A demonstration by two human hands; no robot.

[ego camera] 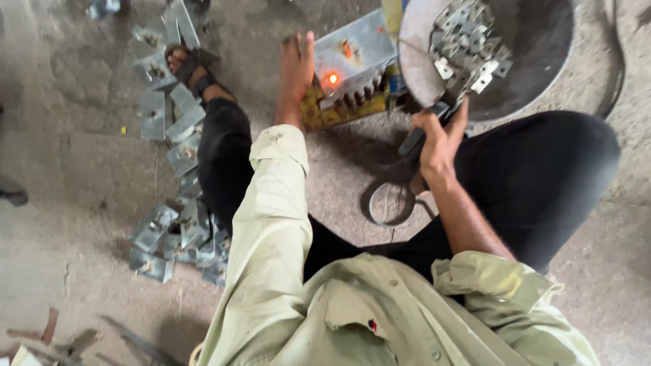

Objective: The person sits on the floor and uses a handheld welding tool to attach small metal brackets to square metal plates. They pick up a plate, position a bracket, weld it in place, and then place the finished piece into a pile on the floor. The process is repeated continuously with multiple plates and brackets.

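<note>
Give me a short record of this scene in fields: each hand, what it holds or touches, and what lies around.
left hand: flat, fingers stretched out, reaching toward the metal box with a glowing orange spot; contact unclear
right hand: grip closed on a dark-handled tool
tool tip: at the small metal brackets heaped in a round pan
floor, left side: row of folded metal pieces beside the sandalled foot
near right knee: metal ring
</note>
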